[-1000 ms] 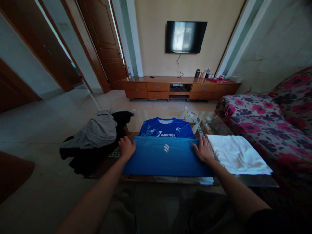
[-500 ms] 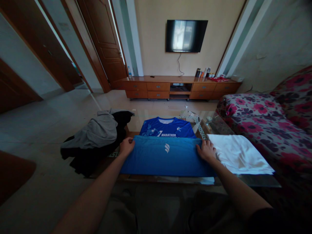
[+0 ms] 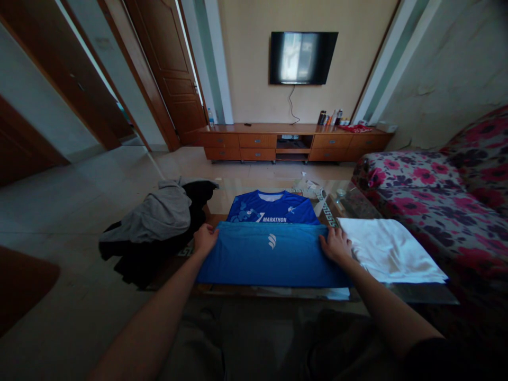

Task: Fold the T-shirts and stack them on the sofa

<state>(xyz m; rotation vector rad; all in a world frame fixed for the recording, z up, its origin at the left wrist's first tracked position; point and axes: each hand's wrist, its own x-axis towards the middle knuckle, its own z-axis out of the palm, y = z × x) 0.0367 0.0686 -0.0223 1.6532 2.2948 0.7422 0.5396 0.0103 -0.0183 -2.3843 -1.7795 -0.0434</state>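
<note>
A blue T-shirt lies on the glass table with its lower part folded up over the chest, just below the word MARATHON. The collar points away from me. My left hand grips the fold's far left corner, fingers closed on the cloth. At the opposite corner, my right hand has its fingers on the fold's edge, thumb toward the shirt. A folded white cloth lies right beside my right hand. Left of my left hand is a heap of grey and black clothes.
The glass table carries a clear plastic wrapper and a small glass behind the shirt. A flowered sofa stands on the right. A long wooden cabinet stands along the far wall under a television.
</note>
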